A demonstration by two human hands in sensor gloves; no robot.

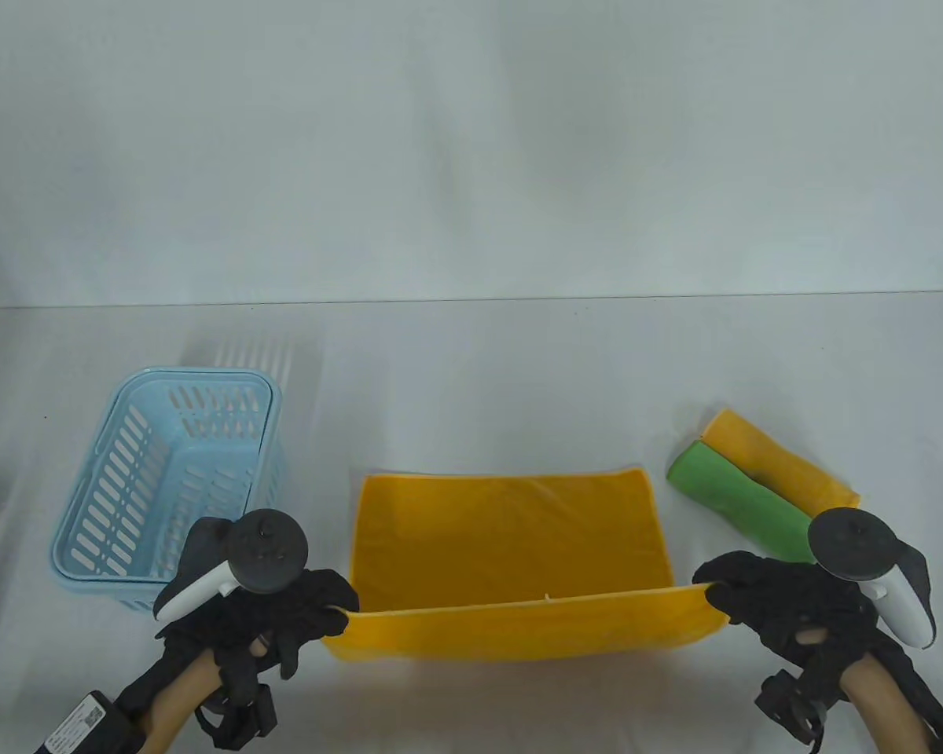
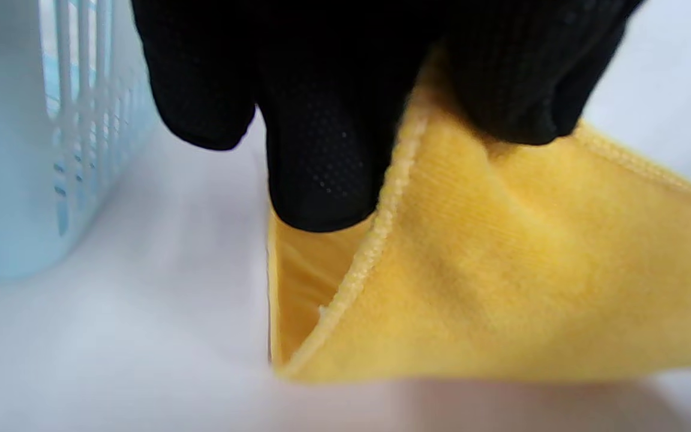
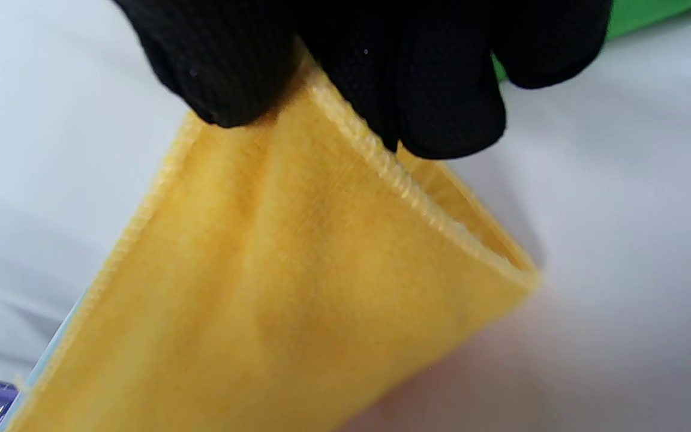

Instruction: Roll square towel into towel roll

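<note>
Two hands: each pinches one near corner of the yellow towel
Basket: a pale blue slotted basket stands at far left, apart from the cloth
Left hand: fingers and thumb clamped on the near-left corner, hem lifted
Towel: mid-table, far part flat, near edge raised and folded back
Handling: soft, light, limp; likely sags between grips, so hold the corners and keep it taut
Right hand: fingers grasping the near-right corner
Rolls: green roll and yellow roll lie at right

Towel corners buried under gloved fingers; green roll partly behind right hand; forearms cut off at the bottom edge.
</note>
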